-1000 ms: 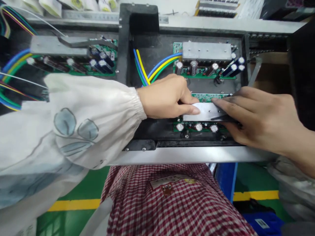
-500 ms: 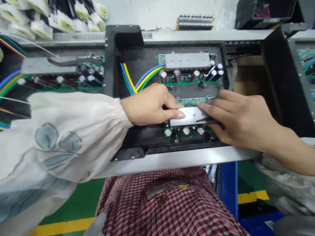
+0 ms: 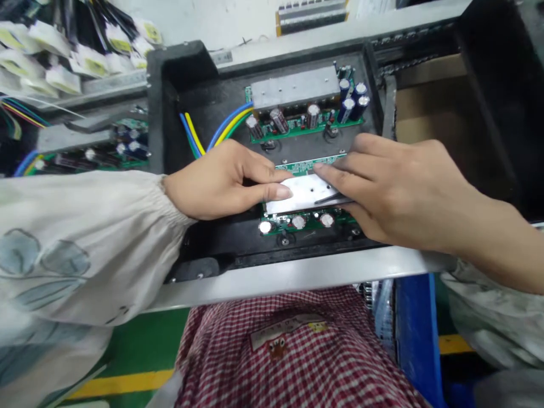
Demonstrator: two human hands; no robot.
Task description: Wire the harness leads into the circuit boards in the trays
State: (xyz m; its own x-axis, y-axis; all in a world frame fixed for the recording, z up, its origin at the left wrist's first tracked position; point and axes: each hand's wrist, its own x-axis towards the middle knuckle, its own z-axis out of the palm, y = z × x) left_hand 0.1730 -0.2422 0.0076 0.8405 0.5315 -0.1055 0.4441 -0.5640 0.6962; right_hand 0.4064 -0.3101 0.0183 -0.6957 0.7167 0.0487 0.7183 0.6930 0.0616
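Note:
My left hand [image 3: 232, 181] pinches the left end of a silver metal heat sink [image 3: 297, 194] between thumb and fingers. The heat sink sits over a green circuit board [image 3: 278, 224] with round capacitors along its near edge. My right hand [image 3: 395, 190] is closed over the right end, its index fingertip at the far edge of the heat sink. From under that hand a thin dark pointed tool [image 3: 331, 199] sticks out across the metal; the rest of it is hidden by the fingers.
Behind lies a second board with a grey heat sink [image 3: 297, 88], tall capacitors and coloured wires [image 3: 227, 124]. Both boards sit in a black tray [image 3: 182, 73] with raised walls. White connectors [image 3: 91, 59] are bunched at the upper left. A silver rail [image 3: 289, 275] runs along the front.
The view has shifted, so the tray and boards appear further left and slightly turned. Both hands keep their hold at the heat sink, and the tool's tip still lies across it.

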